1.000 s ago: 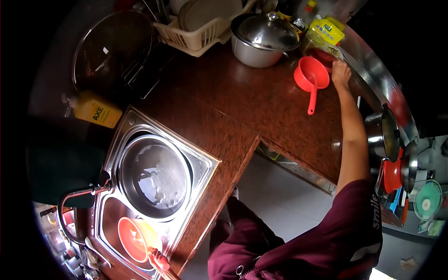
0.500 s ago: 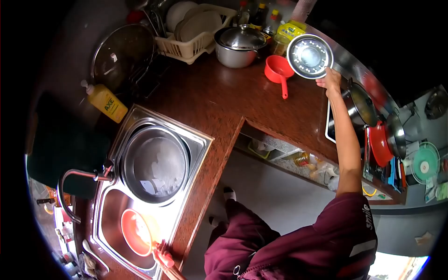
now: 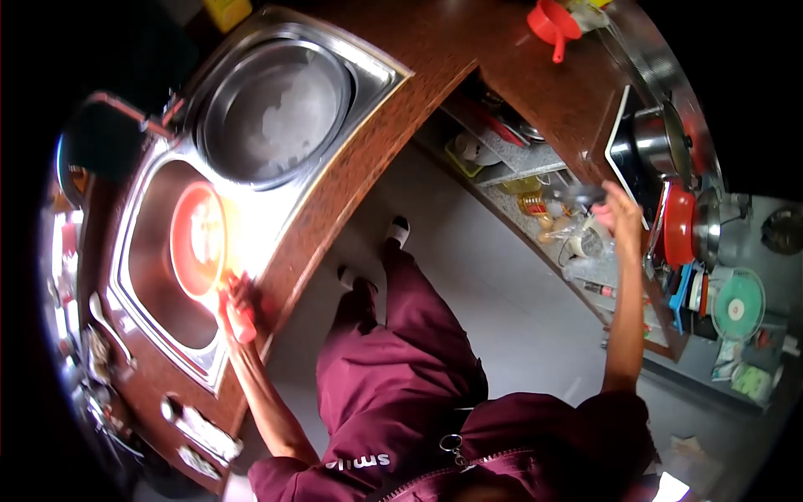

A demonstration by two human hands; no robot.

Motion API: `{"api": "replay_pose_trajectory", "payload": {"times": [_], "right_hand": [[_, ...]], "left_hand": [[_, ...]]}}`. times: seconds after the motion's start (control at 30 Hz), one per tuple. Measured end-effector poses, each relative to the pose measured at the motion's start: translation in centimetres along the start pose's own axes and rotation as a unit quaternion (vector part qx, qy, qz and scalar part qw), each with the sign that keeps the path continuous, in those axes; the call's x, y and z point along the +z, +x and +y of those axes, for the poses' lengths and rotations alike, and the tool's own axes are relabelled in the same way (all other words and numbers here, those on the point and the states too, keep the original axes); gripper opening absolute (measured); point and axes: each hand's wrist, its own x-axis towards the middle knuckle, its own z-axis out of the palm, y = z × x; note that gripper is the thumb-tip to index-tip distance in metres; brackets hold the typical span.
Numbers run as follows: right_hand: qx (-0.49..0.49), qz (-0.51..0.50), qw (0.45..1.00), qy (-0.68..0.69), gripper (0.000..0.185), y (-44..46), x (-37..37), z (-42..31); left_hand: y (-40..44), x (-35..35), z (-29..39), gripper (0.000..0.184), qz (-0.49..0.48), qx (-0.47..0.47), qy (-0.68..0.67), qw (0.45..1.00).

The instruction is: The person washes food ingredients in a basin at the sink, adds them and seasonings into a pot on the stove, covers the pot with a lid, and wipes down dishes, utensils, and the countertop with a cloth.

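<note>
My left hand [image 3: 237, 308] is closed around the handle of a red plastic dipper [image 3: 177, 238]. The dipper is tilted over the bare sink basin [image 3: 150, 289], its inside washed out by glare. Beside it, a large round metal pan [image 3: 219, 138] with some liquid in it sits in the other half of the sink. On the right, my right hand [image 3: 620, 212] grips a round metal plate [image 3: 577, 194], now blurred and seen nearly edge-on. It is in front of the open shelves, left of the stove.
A second red dipper [image 3: 554, 23] lies on the brown counter [image 3: 544, 92]. A steel pot [image 3: 657, 138] stands on the stove, with a red pan [image 3: 677, 226] nearby. The open shelves [image 3: 519, 167] hold bottles and bags. A green fan [image 3: 736, 305] is at far right.
My right hand has brought the metal plate down from above the counter to the shelves, turning it edge-on. My left hand still holds the dipper over the sink. The view has shifted.
</note>
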Motion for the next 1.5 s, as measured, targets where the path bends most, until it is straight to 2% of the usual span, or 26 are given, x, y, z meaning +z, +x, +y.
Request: {"api": "replay_pose_trajectory", "payload": {"times": [0.1, 0.13, 0.17, 0.2, 0.27, 0.3, 0.33, 0.4, 0.43, 0.47, 0.53, 0.57, 0.6, 0.67, 0.7, 0.73, 0.8, 0.93, 1.0, 1.1, 1.2, 1.3, 1.4, 1.5], "right_hand": [[0.08, 0.01, 0.996, 0.041, 0.031, -2.2, 2.0, 6.6], [0.09, -0.038, 0.995, 0.029, 0.042, -1.7, 1.5, 10.0], [0.13, 0.004, 0.99, 0.045, 0.043, -2.8, 3.5, 9.7], [0.146, -0.032, 0.987, 0.051, 0.039, -2.8, 4.0, 10.4], [0.179, -0.045, 0.982, 0.041, 0.034, -2.6, 5.4, 10.5], [0.184, -0.058, 0.98, 0.047, 0.027, -2.3, 6.4, 10.2], [0.181, -0.066, 0.979, 0.065, 0.021, -1.8, 7.7, 10.1], [0.139, -0.08, 0.986, -0.042, 0.016, 0.4, 8.6, 13.0], [0.135, -0.066, 0.988, -0.03, 0.015, 1.5, 9.3, 14.2], [0.134, -0.09, 0.985, -0.055, 0.026, 3.2, 9.2, 15.9], [0.156, -0.063, 0.986, -0.014, 0.038, 5.6, 11.0, 15.7], [0.166, -0.068, 0.984, -0.012, 0.051, 7.3, 11.0, 16.7], [0.205, -0.062, 0.976, 0.05, 0.057, 8.7, 11.4, 16.5], [0.172, -0.094, 0.973, 0.124, 0.062, 12.4, 11.5, 18.2], [0.153, -0.072, 0.972, 0.166, 0.064, 14.1, 11.8, 18.6], [0.149, -0.049, 0.964, 0.215, 0.055, 16.3, 12.1, 19.5], [0.12, -0.074, 0.961, 0.24, 0.046, 20.1, 11.9, 20.4], [0.053, -0.069, 0.955, 0.284, 0.038, 27.0, 14.1, 20.5], [0.047, -0.028, 0.959, 0.279, 0.038, 30.2, 15.0, 20.9], [0.068, 0.073, 0.957, 0.272, 0.023, 34.3, 16.1, 22.2], [0.057, 0.131, 0.949, 0.28, 0.025, 36.2, 16.7, 23.1], [0.071, 0.135, 0.975, 0.163, 0.026, 37.5, 16.7, 23.7], [0.111, 0.176, 0.973, 0.096, 0.021, 36.7, 18.7, 22.0], [0.155, 0.104, 0.981, 0.057, 0.03, 37.7, 18.3, 22.7]], "left_hand": [[-0.1, 0.3, -0.1, 0.044, 0.019, 0.007, 0.03, 0.999], [-0.1, 1.4, -0.6, 0.041, 0.033, 0.012, 0.071, 0.997], [-0.2, 1.9, -0.7, 0.038, 0.063, 0.045, 0.086, 0.993], [-0.2, 1.9, -0.9, 0.036, 0.092, 0.076, 0.102, 0.988], [-0.2, 0.9, -0.5, 0.032, 0.021, 0.055, 0.048, 0.997], [-0.3, 1.1, -0.5, 0.03, 0.043, 0.064, 0.056, 0.995], [-0.5, 0.8, -0.4, 0.031, 0.036, 0.063, 0.026, 0.997], [-0.8, 1.4, -0.6, 0.034, 0.061, 0.069, -0.023, 0.996], [-1.2, 0.9, -0.1, 0.037, 0.07, 0.073, -0.018, 0.995], [-1.6, 0.5, 0.4, 0.04, 0.08, 0.077, -0.013, 0.994], [-2.7, -1.3, 2.2, 0.045, 0.09, 0.07, -0.009, 0.993], [-3.4, -2.7, 3.6, 0.048, 0.09, 0.059, -0.011, 0.994], [-3.7, -2.6, 4.1, 0.048, 0.106, 0.064, -0.003, 0.992], [-3.9, -2.2, 3.8, 0.048, 0.127, 0.079, 0.009, 0.989], [-4.0, -1.9, 3.5, 0.048, 0.14, 0.084, 0.012, 0.987], [-4.0, -1.5, 2.9, 0.048, 0.154, 0.089, 0.017, 0.984], [-4.2, -1.4, 2.8, 0.048, 0.175, 0.092, 0.023, 0.98], [-4.5, -1.0, 1.5, 0.048, 0.208, 0.1, 0.033, 0.972], [-4.5, -0.7, 1.2, 0.048, 0.22, 0.104, 0.039, 0.969], [-4.5, -0.4, 0.5, 0.049, 0.232, 0.106, 0.042, 0.966], [-4.2, -0.2, -0.2, 0.049, 0.241, 0.107, 0.041, 0.964], [-4.0, 0.0, -0.6, 0.049, 0.247, 0.106, 0.041, 0.962], [-3.9, 0.1, -0.7, 0.049, 0.25, 0.103, 0.039, 0.962], [-3.4, -0.1, -0.7, 0.049, 0.253, 0.098, 0.041, 0.962]]}}
